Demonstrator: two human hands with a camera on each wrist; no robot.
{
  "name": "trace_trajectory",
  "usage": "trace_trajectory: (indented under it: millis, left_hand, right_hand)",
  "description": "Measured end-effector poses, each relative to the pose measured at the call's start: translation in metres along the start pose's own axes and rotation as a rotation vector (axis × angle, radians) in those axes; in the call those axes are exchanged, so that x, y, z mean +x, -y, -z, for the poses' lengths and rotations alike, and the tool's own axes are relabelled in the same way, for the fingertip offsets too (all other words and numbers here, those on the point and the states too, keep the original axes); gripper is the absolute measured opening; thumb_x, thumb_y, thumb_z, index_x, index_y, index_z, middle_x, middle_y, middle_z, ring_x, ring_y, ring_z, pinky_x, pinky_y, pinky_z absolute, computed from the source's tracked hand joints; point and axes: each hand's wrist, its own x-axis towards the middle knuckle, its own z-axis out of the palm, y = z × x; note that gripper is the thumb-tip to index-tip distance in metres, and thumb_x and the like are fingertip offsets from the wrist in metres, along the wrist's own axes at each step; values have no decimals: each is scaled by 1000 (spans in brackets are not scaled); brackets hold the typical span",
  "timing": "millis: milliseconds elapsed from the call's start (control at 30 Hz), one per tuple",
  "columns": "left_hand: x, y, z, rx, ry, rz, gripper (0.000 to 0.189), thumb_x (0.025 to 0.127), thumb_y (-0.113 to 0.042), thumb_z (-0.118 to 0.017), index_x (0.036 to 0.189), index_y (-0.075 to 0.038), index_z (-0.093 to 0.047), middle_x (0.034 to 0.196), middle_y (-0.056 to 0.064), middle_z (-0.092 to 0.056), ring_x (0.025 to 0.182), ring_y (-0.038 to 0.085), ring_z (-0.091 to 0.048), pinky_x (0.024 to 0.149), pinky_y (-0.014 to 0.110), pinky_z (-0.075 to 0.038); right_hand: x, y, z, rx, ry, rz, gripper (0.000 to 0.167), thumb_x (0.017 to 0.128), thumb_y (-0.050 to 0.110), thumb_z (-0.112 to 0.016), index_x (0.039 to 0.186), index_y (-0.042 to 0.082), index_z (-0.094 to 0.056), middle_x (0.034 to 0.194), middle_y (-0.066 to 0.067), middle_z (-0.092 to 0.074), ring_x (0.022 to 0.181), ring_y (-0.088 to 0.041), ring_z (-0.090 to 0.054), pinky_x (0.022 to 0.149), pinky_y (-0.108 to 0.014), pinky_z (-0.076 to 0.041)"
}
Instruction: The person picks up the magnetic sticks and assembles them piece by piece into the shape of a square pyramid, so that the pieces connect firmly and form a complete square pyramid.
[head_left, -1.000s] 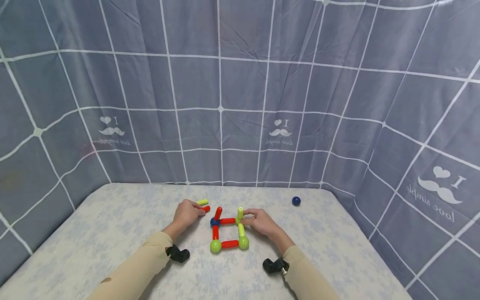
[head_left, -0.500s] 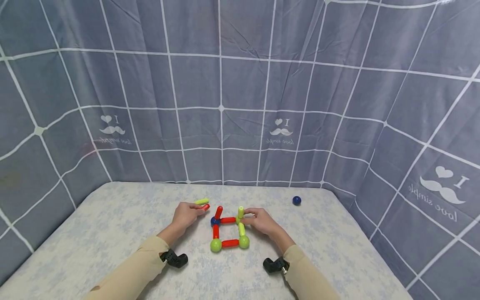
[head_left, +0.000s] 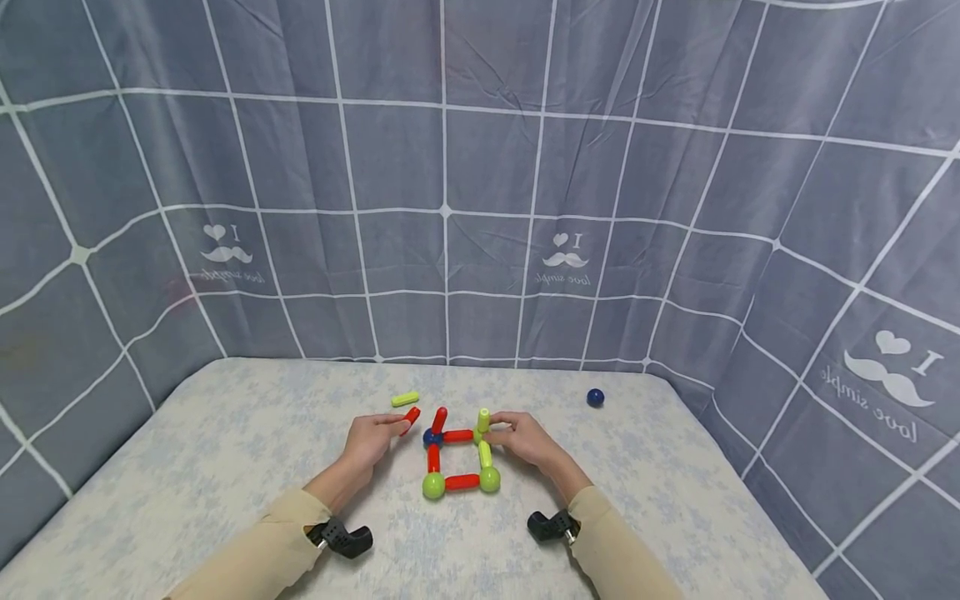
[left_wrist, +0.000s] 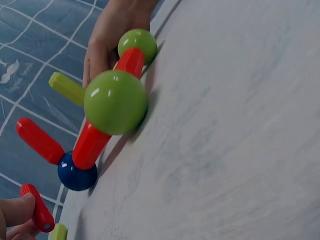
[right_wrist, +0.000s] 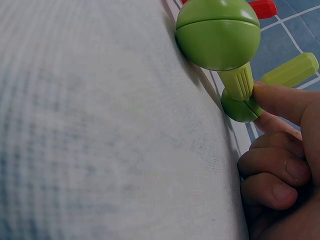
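My left hand (head_left: 369,440) pinches a loose red magnetic rod (left_wrist: 37,207) between thumb and fingers, just left of the frame. That frame is a square of rods and balls on the table: a blue ball (head_left: 432,438) at back left, light green balls at the other corners. One red rod (head_left: 439,420) stands up from the blue ball, and a yellow-green rod (head_left: 483,419) rises from the back right ball. My right hand (head_left: 528,439) grips that back right green ball (right_wrist: 242,107) with thumb and finger, its other fingers curled near the tabletop.
Behind the left hand lies a loose yellow-green rod (head_left: 405,399). A spare blue ball (head_left: 596,397) sits at the back right of the table (head_left: 247,433). Grey checked curtains (head_left: 480,267) hang around the table's back and sides.
My left hand has drawn back slightly from the loose yellow-green rod, lifting the red rod and turning it more upright. My right hand has stayed at the back right green ball.
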Motion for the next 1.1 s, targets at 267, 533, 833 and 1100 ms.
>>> trace_trajectory:
  millis: [267, 533, 833, 1100]
  left_hand:
    - [-18, 0, 2, -91, 53, 14, 33, 92, -20, -71, 121, -4, -73, 69, -4, -56, 44, 9, -26, 45, 25, -25]
    - [-37, -2, -1, -156, 117, 33, 33, 92, -19, -71, 122, -4, -72, 88, 0, -69, 43, 10, -23, 45, 24, -23]
    - [-52, -4, -12, -197, 177, 19, 34, 92, -16, -72, 122, -2, -72, 75, -3, -61, 45, 8, -20, 44, 23, -21]
    - [-59, -6, -22, -173, 218, 53, 36, 92, -17, -72, 126, -4, -70, 58, -4, -39, 43, 11, -21, 45, 23, -21]
  right_hand:
    - [-1, 0, 0, -12, -1, -2, 42, 89, 37, -75, 125, 16, -71, 125, -7, -64, 85, -18, -49, 72, -32, -41]
    - [1, 0, 1, -1, -1, -13, 41, 88, 35, -75, 124, 16, -71, 111, -8, -65, 75, -17, -47, 68, -31, -40]
    - [1, -1, 2, -3, 4, -16, 41, 88, 37, -75, 124, 17, -71, 116, -6, -64, 74, -18, -47, 68, -33, -40]
    - [2, -1, 0, 0, 0, -16, 39, 88, 36, -76, 122, 18, -72, 76, 4, -54, 62, -13, -44, 62, -30, -39]
